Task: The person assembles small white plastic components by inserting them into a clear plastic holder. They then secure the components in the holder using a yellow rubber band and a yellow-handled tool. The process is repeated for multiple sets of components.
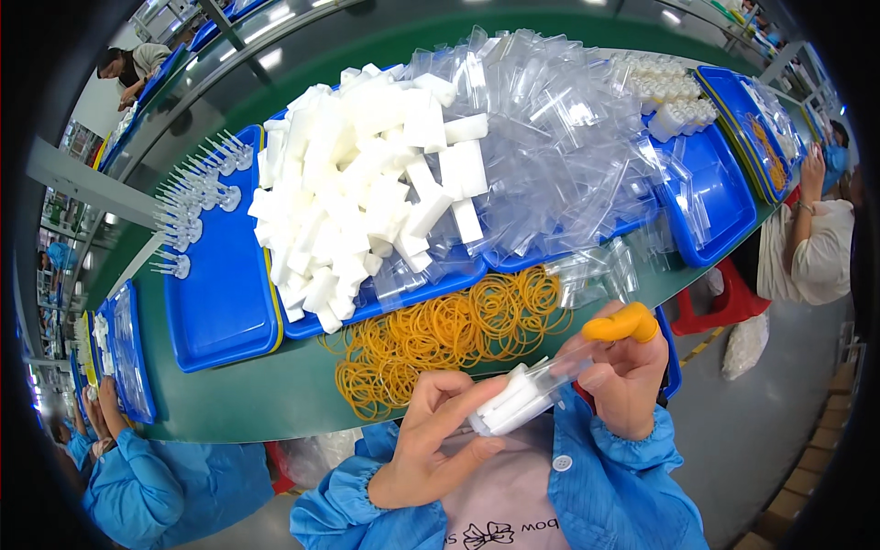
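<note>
In front of my chest, my left hand [423, 451] is closed round a bundle of short white sticks [513, 403] with clear plastic about it. My right hand [631, 385] pinches a clear plastic sleeve [561, 368], which meets the upper right end of the bundle. Whether the sticks lie inside that sleeve, I cannot tell. An orange-yellow finger cot [625, 324] covers the right index finger. Just beyond my hands, a loose heap of yellow rubber bands [449, 321] lies on the green table [247, 403].
Behind the bands rise white foam-like blocks [357, 183] and clear plastic sleeves [559, 137]. A blue tray [220, 316] with thin-stemmed clear pieces [197, 206] stands left. On the right are another blue tray [701, 165] and white bundled pieces [678, 117]. Co-workers sit at both sides.
</note>
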Demonstrator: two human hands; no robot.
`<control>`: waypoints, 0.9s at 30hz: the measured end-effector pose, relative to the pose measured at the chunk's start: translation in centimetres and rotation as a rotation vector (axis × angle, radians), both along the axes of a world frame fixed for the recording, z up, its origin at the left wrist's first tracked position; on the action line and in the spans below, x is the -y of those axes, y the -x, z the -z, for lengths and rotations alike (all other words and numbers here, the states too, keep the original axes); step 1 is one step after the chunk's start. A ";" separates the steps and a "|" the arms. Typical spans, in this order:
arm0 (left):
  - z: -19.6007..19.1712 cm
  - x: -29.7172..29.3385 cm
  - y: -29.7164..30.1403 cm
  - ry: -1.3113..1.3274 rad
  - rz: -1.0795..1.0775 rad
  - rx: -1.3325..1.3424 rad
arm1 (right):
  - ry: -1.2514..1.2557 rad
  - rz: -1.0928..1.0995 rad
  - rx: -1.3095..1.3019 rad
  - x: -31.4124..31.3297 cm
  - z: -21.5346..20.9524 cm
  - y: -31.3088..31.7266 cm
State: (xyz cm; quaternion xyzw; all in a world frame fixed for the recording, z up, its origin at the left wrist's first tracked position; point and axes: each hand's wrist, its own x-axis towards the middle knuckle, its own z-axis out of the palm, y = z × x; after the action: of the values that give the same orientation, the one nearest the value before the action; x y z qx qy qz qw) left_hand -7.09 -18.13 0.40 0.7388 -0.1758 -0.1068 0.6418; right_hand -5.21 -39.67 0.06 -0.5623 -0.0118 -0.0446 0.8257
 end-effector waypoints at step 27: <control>-0.4 0.6 -0.1 -0.118 -0.022 0.125 | 0.046 -0.101 0.020 1.2 -0.6 0.2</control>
State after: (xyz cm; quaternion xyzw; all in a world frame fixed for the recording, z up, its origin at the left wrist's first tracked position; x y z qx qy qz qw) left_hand -7.03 -18.76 0.76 0.7826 -0.2009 -0.0634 0.5858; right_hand -5.42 -40.82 0.69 -0.5793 -0.0495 -0.0084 0.8136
